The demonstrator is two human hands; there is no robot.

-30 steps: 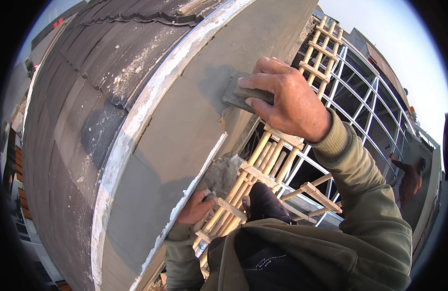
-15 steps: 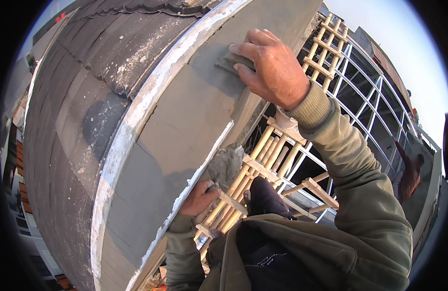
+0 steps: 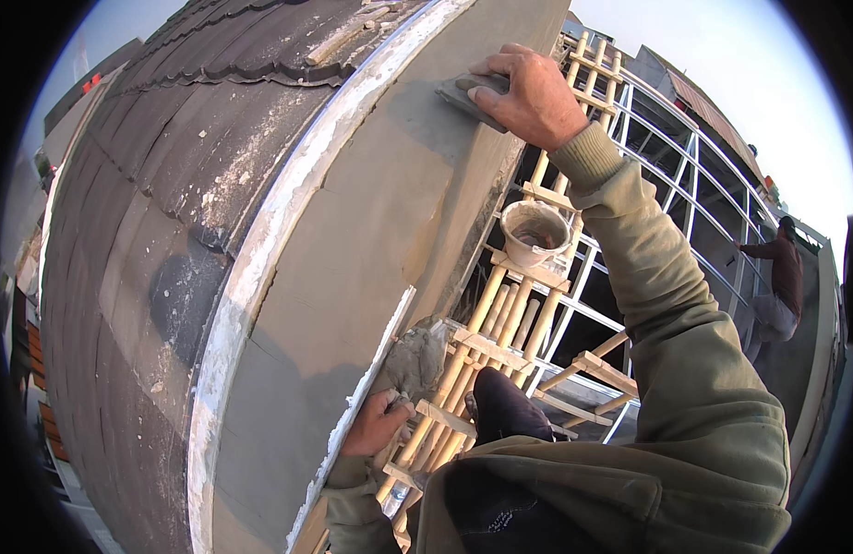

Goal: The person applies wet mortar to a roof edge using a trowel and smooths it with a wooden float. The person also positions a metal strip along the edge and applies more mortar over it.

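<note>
A green coat (image 3: 574, 494) is closest, and a dark knee (image 3: 510, 411) pokes out past it, hiding some of the yellow poles (image 3: 485, 300) below. The left hand (image 3: 378, 425) is by a thin white strip (image 3: 354, 402), with a lump of wet grey mud (image 3: 413, 362) right next to it. Its fingers are bent, but I cannot tell if its grip holds anything. The right hand (image 3: 535, 100) is farther up, its grip closed around a small flat grey tool (image 3: 465, 102). The tool is at the upper part of the smooth grey ledge (image 3: 343, 240). A wide white edge (image 3: 246, 277) runs between the ledge and the dark roof tiles (image 3: 122, 305) on the left. A dirty white bucket (image 3: 522, 249) sits on the poles. The right sleeve (image 3: 666, 286) blocks some of the white bars (image 3: 692, 189) behind it. Far off on the right, another person (image 3: 785, 268) is near those bars.
</note>
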